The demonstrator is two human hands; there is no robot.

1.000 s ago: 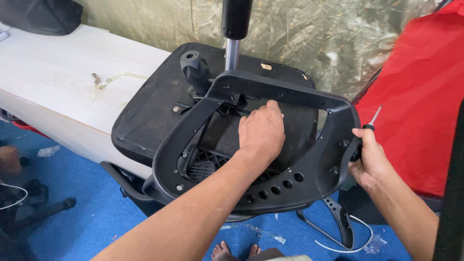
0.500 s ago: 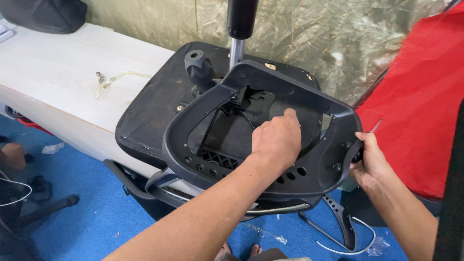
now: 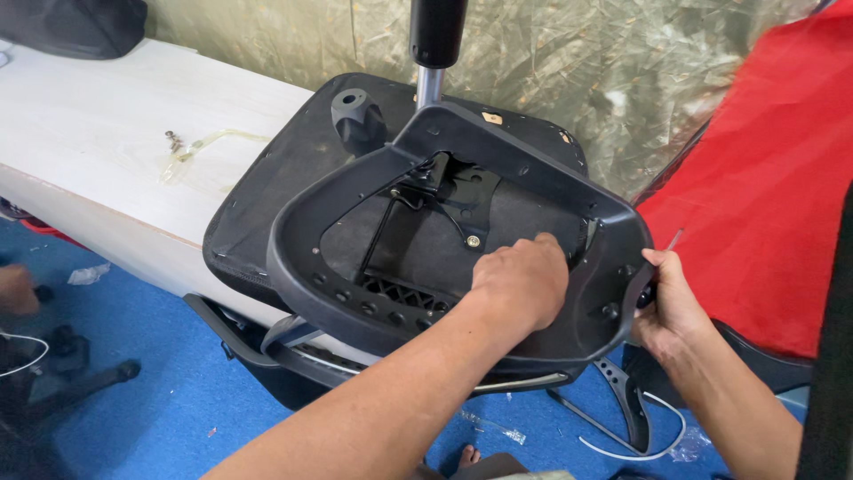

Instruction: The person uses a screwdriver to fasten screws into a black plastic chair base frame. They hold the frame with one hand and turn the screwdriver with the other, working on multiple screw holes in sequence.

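- The left hand (image 3: 520, 283) rests on the inner edge of the black plastic frame (image 3: 311, 231), its grip curled loosely over the rim near a brass-coloured bolt (image 3: 474, 241).
- The right hand (image 3: 668, 304) wraps the frame's right side, its grip closed around a screwdriver (image 3: 673, 242) whose thin shaft pokes up beside the rim.
- The frame lies tilted on an upturned black seat (image 3: 258, 204), which sits across the edge of a pale wooden tabletop (image 3: 98, 142).
- A metal gas cylinder (image 3: 435, 53) stands upright behind the frame.
- Loose screws (image 3: 171, 140) lie on the tabletop, well apart from both hands.
- Red fabric (image 3: 764, 178) hangs at the right.
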